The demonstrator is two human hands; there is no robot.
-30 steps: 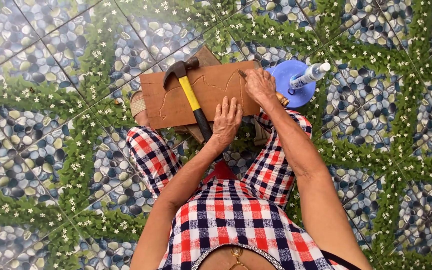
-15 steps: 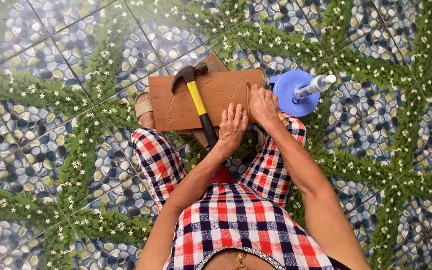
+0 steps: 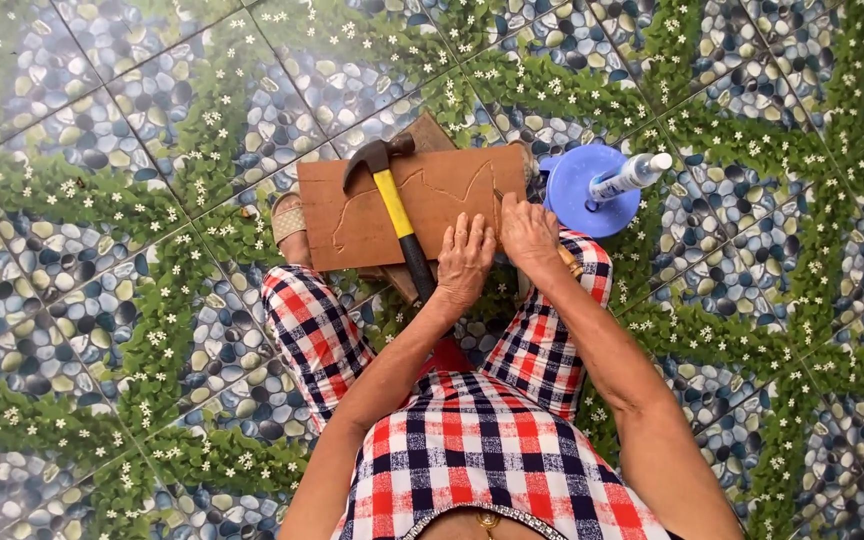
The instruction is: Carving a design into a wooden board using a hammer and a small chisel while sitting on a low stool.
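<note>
Nearest, the left hand [image 3: 464,262] lies flat, fingers spread, on the lower edge of the wooden board [image 3: 362,215]. Just beside it, the right hand [image 3: 529,232] grips a wooden-handled tool [image 3: 569,262] against the board. Beyond the left hand, a yellow-handled hammer [image 3: 396,208] rests across the board; beyond the right, a blue lid [image 3: 578,180].

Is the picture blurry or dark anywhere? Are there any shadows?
Head view: bright, even daylight and mostly sharp. The board and hammer look crisp, and so do the left hand and right hand. There is no strong glare; the shadows are soft and small, close under the board and legs. The floor tiles bend a little toward the edges, as with a wide lens.
</note>
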